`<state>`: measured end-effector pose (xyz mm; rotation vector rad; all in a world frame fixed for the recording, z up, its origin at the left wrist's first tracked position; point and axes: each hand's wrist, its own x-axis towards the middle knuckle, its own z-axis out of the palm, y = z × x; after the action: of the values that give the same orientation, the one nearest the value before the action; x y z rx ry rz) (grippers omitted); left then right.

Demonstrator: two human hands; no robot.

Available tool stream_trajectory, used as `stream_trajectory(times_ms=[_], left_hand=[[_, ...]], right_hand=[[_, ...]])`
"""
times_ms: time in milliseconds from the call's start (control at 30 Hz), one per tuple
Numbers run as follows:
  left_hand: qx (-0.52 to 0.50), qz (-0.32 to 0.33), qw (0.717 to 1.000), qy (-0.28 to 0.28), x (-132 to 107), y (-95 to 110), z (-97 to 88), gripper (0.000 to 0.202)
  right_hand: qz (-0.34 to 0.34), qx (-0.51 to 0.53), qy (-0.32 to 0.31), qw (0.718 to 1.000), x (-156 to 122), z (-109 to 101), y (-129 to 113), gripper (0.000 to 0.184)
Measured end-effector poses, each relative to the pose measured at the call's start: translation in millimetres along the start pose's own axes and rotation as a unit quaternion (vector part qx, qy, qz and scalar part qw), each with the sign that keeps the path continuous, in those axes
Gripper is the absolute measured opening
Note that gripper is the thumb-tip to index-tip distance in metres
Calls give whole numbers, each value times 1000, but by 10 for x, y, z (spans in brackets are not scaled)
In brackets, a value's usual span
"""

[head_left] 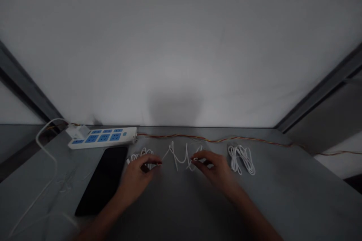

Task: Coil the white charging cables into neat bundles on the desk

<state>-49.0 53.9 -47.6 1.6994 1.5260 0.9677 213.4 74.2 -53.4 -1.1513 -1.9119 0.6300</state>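
My left hand and my right hand are low over a grey tabletop. Both pinch a loose white cable that zigzags between them. The fingertips of my left hand hold it near a small white end, and those of my right hand hold it near another light part. A bundled white cable lies partly hidden behind my left hand. A looped white cable lies to the right of my right hand, not touching it.
A black smartphone lies left of my left hand. Behind it stands a blue-socketed white power strip with a white plug adapter. A twisted orange wire runs along the back. A white cord trails left; a pale wall rises behind.
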Motion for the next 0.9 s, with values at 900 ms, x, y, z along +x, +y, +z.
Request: stream_trajectory(times_ms=[900], left_hand=[[-14,-11,1000,9,-2,-16,18,15]], right_hand=[[27,-10,-14,999,-1,10,-29,13]])
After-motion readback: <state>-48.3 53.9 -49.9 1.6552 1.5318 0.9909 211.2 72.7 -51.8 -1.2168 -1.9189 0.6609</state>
